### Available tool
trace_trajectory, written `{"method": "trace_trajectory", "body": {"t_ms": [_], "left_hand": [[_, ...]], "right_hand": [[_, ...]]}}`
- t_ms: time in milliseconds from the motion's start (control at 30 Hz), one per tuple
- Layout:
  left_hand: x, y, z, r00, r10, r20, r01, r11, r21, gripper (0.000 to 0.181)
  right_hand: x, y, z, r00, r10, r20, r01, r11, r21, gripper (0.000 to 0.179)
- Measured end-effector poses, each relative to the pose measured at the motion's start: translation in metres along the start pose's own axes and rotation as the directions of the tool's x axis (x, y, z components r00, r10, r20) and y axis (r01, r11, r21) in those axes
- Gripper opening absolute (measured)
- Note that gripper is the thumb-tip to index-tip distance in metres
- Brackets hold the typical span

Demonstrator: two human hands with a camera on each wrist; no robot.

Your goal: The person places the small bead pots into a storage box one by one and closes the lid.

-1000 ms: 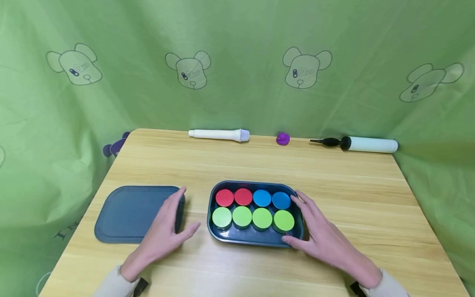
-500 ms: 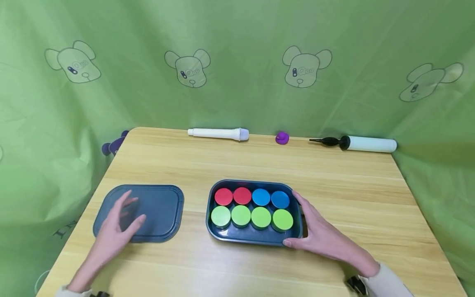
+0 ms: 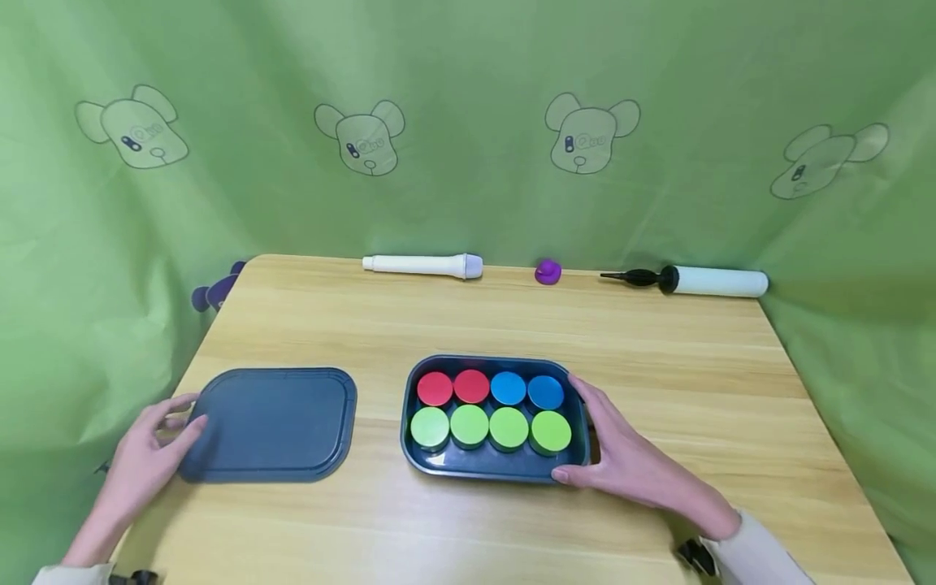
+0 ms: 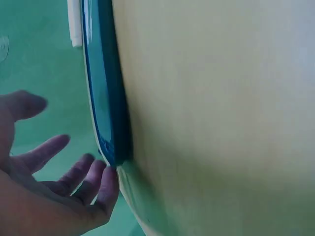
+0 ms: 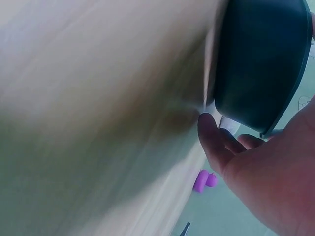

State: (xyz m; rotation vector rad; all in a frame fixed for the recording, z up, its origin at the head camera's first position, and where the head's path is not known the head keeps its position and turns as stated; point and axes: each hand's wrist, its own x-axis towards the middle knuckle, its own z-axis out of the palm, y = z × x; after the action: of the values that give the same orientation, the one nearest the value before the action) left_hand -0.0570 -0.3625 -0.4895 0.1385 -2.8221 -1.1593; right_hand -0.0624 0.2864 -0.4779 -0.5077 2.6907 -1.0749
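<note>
My left hand (image 3: 142, 451) is at the left edge of a flat dark blue lid (image 3: 274, 422), its thumb extended near the rim. In the left wrist view the fingertips are right at the corner of the lid (image 4: 115, 98), fingers loosely bent and spread. My right hand (image 3: 629, 451) spans the right end of a dark blue box (image 3: 490, 467), thumb at the near corner and index finger at the far corner. Inside the box stand two red discs (image 3: 435, 389), two blue discs (image 3: 508, 388) and a front row of several green discs (image 3: 470, 425).
Along the table's back edge lie a white microphone-shaped stick (image 3: 424, 266), a small purple rubber duck (image 3: 548, 272) and a white hand pump (image 3: 717, 281) with a black nozzle. A green curtain (image 3: 468, 187) hangs behind the wooden table (image 3: 453, 536).
My left hand has moved left, across the lid to its left edge. My right hand has settled with its thumb and index finger against the end of the box. Lid and box keep their places.
</note>
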Motion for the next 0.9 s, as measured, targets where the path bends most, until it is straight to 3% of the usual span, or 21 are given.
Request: {"method": "trace_trajectory", "body": {"t_ms": [300, 567, 667, 767, 833, 900], "left_hand": [[0.018, -0.018, -0.003, 0.997, 0.061, 0.056, -0.067, 0.991, 0.112, 0.039], [0.016, -0.026, -0.012, 0.994, 0.010, 0.112, -0.019, 0.996, 0.085, 0.037], [0.017, -0.031, -0.015, 0.993, 0.013, 0.117, -0.014, 1.000, 0.008, 0.035], [0.020, -0.038, -0.018, 0.988, -0.011, 0.152, 0.033, 0.989, -0.143, 0.037], [0.023, -0.042, -0.020, 0.980, -0.039, 0.193, 0.089, 0.961, -0.262, 0.038], [0.025, -0.046, -0.023, 0.967, -0.055, 0.250, 0.152, 0.909, -0.388, 0.042]], "right_hand": [[0.001, -0.001, 0.000, 1.000, -0.017, 0.014, 0.017, 0.999, 0.029, 0.128], [0.006, -0.004, 0.001, 0.999, -0.002, 0.035, 0.002, 1.000, 0.014, 0.129], [0.006, -0.005, 0.001, 0.999, 0.009, 0.042, -0.010, 1.000, 0.024, 0.129], [0.006, -0.007, 0.000, 0.999, 0.020, 0.043, -0.021, 0.999, 0.033, 0.129], [0.005, -0.008, 0.000, 0.999, 0.024, 0.044, -0.026, 0.999, 0.033, 0.129], [0.004, -0.008, -0.001, 0.999, 0.022, 0.040, -0.024, 0.999, 0.034, 0.129]]}}
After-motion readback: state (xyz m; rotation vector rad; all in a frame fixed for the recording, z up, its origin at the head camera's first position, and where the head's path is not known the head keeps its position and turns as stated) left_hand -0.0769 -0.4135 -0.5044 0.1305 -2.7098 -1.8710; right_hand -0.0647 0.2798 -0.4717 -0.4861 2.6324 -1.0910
